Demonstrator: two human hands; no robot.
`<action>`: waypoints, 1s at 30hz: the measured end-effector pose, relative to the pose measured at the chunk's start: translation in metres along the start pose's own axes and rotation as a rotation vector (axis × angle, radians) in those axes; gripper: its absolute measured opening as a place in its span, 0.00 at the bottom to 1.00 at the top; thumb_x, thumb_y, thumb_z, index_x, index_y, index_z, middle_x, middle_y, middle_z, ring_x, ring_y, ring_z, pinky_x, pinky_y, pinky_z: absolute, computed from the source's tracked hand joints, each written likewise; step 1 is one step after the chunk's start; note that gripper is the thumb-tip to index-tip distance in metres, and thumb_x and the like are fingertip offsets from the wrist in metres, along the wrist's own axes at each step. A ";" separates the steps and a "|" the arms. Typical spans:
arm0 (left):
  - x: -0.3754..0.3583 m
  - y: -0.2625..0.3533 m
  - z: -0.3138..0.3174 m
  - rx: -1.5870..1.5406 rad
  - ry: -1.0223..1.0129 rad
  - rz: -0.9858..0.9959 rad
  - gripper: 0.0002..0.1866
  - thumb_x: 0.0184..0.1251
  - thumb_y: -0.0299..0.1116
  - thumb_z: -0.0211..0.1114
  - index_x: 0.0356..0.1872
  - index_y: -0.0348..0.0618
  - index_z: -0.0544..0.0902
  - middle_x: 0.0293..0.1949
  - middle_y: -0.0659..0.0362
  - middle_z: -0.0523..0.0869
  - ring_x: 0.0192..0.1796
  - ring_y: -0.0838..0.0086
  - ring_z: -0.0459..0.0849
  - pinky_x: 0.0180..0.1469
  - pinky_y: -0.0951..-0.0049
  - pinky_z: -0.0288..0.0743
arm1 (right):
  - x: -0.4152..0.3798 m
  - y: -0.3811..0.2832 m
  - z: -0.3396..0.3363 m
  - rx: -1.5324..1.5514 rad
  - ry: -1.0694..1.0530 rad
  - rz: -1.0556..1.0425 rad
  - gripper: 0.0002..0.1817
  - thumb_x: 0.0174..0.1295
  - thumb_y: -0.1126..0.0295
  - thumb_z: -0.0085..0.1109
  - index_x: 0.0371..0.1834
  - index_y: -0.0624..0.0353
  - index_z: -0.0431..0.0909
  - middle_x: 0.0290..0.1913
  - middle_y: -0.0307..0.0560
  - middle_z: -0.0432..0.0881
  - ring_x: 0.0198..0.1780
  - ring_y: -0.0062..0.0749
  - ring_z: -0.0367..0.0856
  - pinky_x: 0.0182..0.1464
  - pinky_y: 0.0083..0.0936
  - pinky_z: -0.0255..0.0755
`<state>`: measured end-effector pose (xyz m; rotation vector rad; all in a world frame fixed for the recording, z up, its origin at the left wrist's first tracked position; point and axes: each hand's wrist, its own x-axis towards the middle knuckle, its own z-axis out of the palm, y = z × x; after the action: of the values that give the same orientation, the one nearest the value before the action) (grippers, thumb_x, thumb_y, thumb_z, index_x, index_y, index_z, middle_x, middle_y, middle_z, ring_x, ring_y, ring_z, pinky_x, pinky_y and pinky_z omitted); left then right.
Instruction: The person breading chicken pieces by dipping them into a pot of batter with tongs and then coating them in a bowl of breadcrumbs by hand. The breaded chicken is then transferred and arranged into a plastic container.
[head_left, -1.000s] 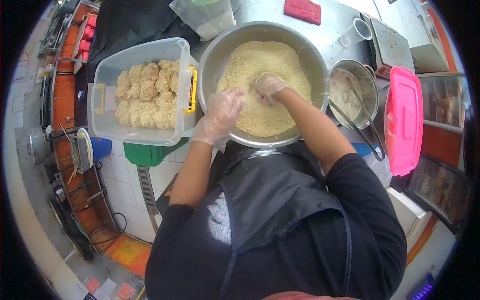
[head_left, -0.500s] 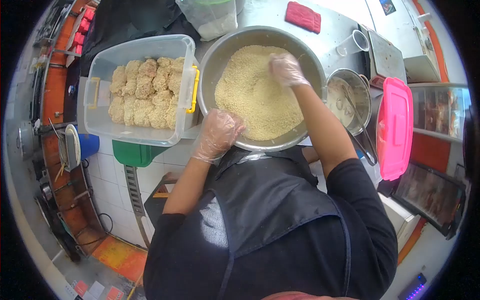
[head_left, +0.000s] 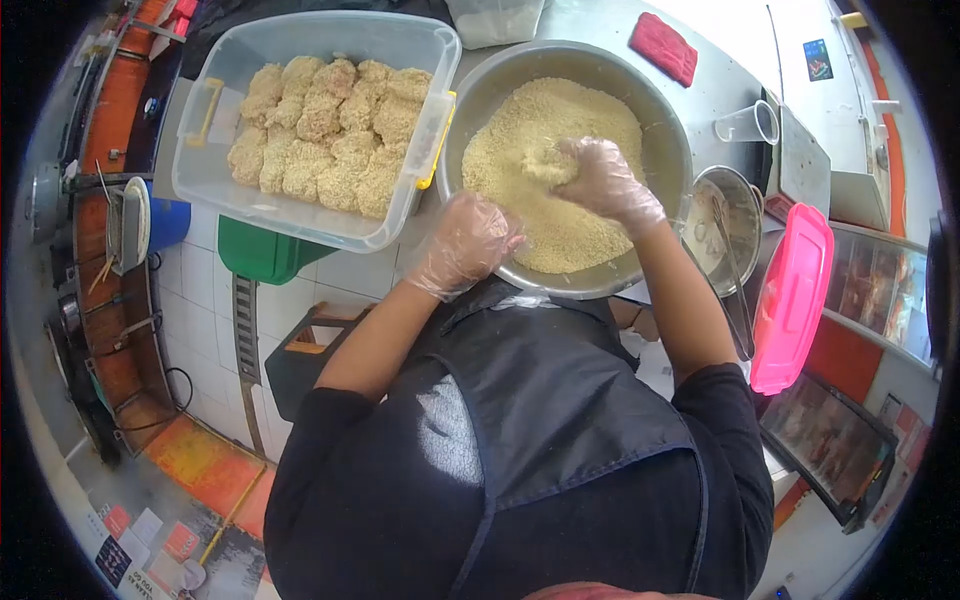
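A wide metal bowl [head_left: 668, 115] holds a heap of pale yellow breadcrumbs [head_left: 580, 235]. My left hand [head_left: 462, 245], in a clear plastic glove, is closed over the bowl's near left rim. Inside the bowl, my gloved right hand [head_left: 610, 185] has its fingers around a crumb-coated piece [head_left: 547, 165], just over the heap; its underside is hard to make out. Left of the bowl, a clear plastic tub [head_left: 290, 222] with yellow handles contains rows of breaded pieces [head_left: 320, 115] packed side by side.
To the bowl's right is a metal pot [head_left: 742, 195] of whitish mixture with tongs [head_left: 735, 260] in it. A pink lid [head_left: 793, 300] stands beside it. Farther back are a clear plastic cup [head_left: 748, 123] and a folded red cloth [head_left: 663, 48]. A green bin lid [head_left: 262, 250] sits below the tub.
My right hand has come from the far right of the crumbs toward the middle, and a coated lump now shows in its fingers. My left hand stays at the rim. The camera view has shifted.
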<state>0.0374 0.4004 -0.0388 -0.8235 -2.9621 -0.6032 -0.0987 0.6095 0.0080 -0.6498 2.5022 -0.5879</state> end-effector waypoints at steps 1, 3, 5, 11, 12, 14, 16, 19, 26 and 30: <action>0.000 -0.001 0.000 -0.014 -0.016 0.004 0.08 0.71 0.40 0.66 0.36 0.49 0.84 0.33 0.59 0.85 0.40 0.62 0.84 0.49 0.58 0.73 | -0.001 0.006 0.002 -0.003 -0.010 0.000 0.37 0.49 0.60 0.83 0.62 0.65 0.83 0.57 0.64 0.87 0.61 0.53 0.85 0.68 0.40 0.75; -0.001 -0.004 0.006 -0.030 0.010 0.012 0.09 0.71 0.41 0.65 0.36 0.49 0.84 0.33 0.59 0.85 0.40 0.62 0.84 0.49 0.58 0.73 | -0.003 0.035 0.006 0.032 -0.070 -0.320 0.31 0.54 0.63 0.78 0.62 0.64 0.83 0.57 0.65 0.87 0.61 0.57 0.85 0.67 0.40 0.77; -0.002 -0.005 0.008 -0.037 0.040 0.025 0.09 0.71 0.42 0.65 0.36 0.49 0.84 0.33 0.59 0.85 0.40 0.62 0.84 0.49 0.58 0.73 | 0.002 0.064 0.009 -0.024 0.043 -0.183 0.29 0.58 0.62 0.74 0.63 0.61 0.83 0.58 0.64 0.86 0.62 0.56 0.84 0.68 0.42 0.76; -0.001 -0.001 0.004 -0.006 0.020 0.006 0.13 0.72 0.46 0.64 0.36 0.49 0.85 0.32 0.59 0.85 0.39 0.62 0.84 0.48 0.58 0.73 | 0.008 0.137 0.087 -0.309 0.056 0.417 0.28 0.72 0.51 0.55 0.65 0.59 0.80 0.60 0.62 0.85 0.65 0.57 0.82 0.69 0.45 0.72; -0.002 -0.002 0.007 -0.056 0.037 0.007 0.13 0.72 0.46 0.64 0.35 0.49 0.85 0.32 0.59 0.85 0.39 0.62 0.84 0.47 0.57 0.73 | 0.006 0.135 0.094 -0.118 0.079 0.418 0.29 0.73 0.49 0.53 0.66 0.59 0.80 0.60 0.63 0.85 0.65 0.57 0.81 0.70 0.45 0.71; -0.002 -0.006 0.009 -0.103 0.068 0.004 0.13 0.72 0.46 0.64 0.34 0.49 0.85 0.31 0.59 0.85 0.38 0.62 0.84 0.47 0.57 0.73 | 0.009 0.126 0.094 0.063 0.105 0.409 0.29 0.74 0.48 0.51 0.67 0.58 0.81 0.60 0.63 0.85 0.66 0.57 0.81 0.70 0.45 0.71; -0.003 -0.008 0.009 -0.109 0.112 0.031 0.13 0.71 0.46 0.65 0.32 0.49 0.85 0.31 0.58 0.86 0.37 0.60 0.84 0.46 0.57 0.73 | 0.013 0.102 0.080 0.500 0.398 0.278 0.25 0.73 0.53 0.53 0.63 0.58 0.83 0.58 0.61 0.87 0.63 0.55 0.83 0.67 0.42 0.73; -0.003 -0.009 0.011 -0.076 0.051 0.020 0.13 0.71 0.45 0.65 0.30 0.49 0.85 0.30 0.57 0.85 0.36 0.59 0.84 0.45 0.56 0.73 | 0.033 0.053 0.041 0.328 0.452 0.238 0.19 0.71 0.58 0.55 0.51 0.59 0.88 0.49 0.57 0.90 0.54 0.53 0.88 0.58 0.41 0.79; -0.002 -0.011 0.005 -0.020 0.065 0.016 0.14 0.71 0.45 0.65 0.29 0.49 0.84 0.27 0.56 0.83 0.34 0.58 0.83 0.44 0.56 0.73 | 0.109 0.046 0.151 0.566 -0.223 0.386 0.08 0.67 0.72 0.57 0.33 0.63 0.84 0.30 0.48 0.87 0.35 0.31 0.86 0.37 0.28 0.79; -0.009 -0.014 0.013 -0.051 0.051 0.054 0.14 0.72 0.46 0.64 0.31 0.49 0.84 0.28 0.56 0.83 0.36 0.58 0.83 0.46 0.55 0.72 | 0.098 0.014 0.082 -0.150 -0.244 -0.161 0.09 0.65 0.74 0.59 0.26 0.63 0.79 0.26 0.44 0.84 0.29 0.31 0.83 0.33 0.31 0.76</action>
<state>0.0393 0.3898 -0.0574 -0.8747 -2.8806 -0.6891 -0.1344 0.5446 -0.0971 -0.9277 2.2934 -0.3545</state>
